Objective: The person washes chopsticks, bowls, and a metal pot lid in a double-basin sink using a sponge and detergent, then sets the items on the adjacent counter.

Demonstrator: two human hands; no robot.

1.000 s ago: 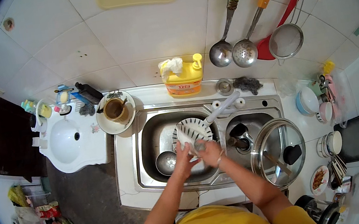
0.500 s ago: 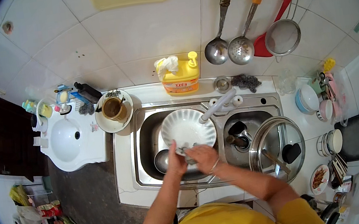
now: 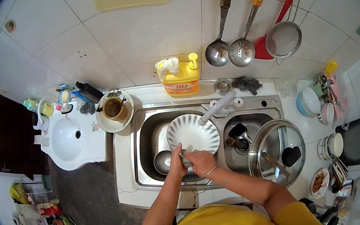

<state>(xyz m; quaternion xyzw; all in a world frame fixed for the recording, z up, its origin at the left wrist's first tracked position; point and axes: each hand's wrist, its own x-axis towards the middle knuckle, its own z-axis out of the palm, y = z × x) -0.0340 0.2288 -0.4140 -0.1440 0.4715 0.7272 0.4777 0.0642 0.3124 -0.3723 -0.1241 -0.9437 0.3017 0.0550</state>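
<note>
Over the near rim of the big sink basin (image 3: 144, 132), my left hand (image 3: 177, 164) and my right hand (image 3: 202, 162) are closed together around a small grey thing (image 3: 186, 159). Its kind is mostly hidden by my fingers. Just beyond them, a large white bowl (image 3: 192, 134) with dark stripes round its inside lies in the basin, under the faucet (image 3: 218, 106). A round metal ladle or bowl (image 3: 163, 162) sits beside my left hand, partly covered by it.
The small basin holds a dark-handled item (image 3: 238, 142). A glass lid (image 3: 284, 153) overlaps its right edge. Behind the sink stand a yellow detergent jug (image 3: 181, 80) and a dark scouring pad (image 3: 247, 84). A plate with a brown pot (image 3: 115, 109) stands at left.
The white bowl has shifted slightly right and nearer to me. My hands remain together, with the right hand a little further left and its fingers more closed around the grey thing.
</note>
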